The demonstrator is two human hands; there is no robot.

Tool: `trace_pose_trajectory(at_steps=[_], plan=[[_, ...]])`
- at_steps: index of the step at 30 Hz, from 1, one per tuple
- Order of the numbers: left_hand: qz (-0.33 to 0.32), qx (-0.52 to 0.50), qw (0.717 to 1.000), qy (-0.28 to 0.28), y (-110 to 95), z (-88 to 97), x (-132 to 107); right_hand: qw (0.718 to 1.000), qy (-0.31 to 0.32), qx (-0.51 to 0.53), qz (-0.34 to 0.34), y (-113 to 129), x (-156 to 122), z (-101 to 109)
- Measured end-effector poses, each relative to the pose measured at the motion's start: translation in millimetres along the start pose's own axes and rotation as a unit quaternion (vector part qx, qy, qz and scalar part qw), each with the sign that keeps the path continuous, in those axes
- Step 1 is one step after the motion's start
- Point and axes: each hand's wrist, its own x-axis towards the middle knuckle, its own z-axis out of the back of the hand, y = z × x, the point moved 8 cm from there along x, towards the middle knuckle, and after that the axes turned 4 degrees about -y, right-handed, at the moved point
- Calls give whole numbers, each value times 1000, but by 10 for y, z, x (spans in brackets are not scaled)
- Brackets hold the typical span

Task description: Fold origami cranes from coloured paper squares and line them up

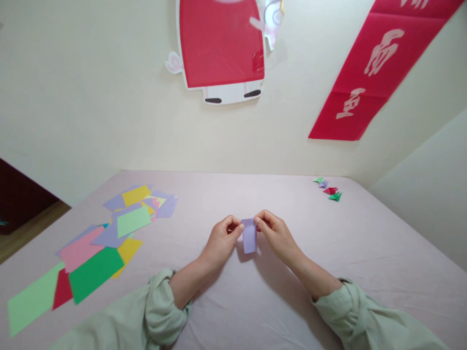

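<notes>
A small lavender piece of paper [249, 238], a narrow upright rectangle, is held between both hands near the middle of the table. My left hand [224, 239] pinches its upper left edge between thumb and fingers. On the other side, my right hand [274, 233] grips the upper right corner in the same way. The paper's lower end hangs free and casts a shadow on the cloth. Whether it is folded double cannot be made out.
Loose coloured paper sheets [97, 274] lie overlapping on the left of the pale pink tabletop [219, 194]. Several small folded paper shapes [331, 190] sit in a row at the back right. A wall [109, 97] with red decorations rises behind.
</notes>
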Motion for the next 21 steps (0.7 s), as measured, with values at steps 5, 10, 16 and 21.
trace_pose_trajectory(at_steps=[5,10,16,21], plan=[[13,-28,999,-14,-2,18,-6,999,47,22,-16,-43,-39,-142],[15,-15,1000,-5,-24,12,-8,999,45,19,-22,-75,-43,-147],[-12,29,999,39,-114,-16,41,996,84,13,-11,-59,-71,-202],[-31,31,997,67,-158,-59,45,993,114,-5,-7,-30,-118,-273]])
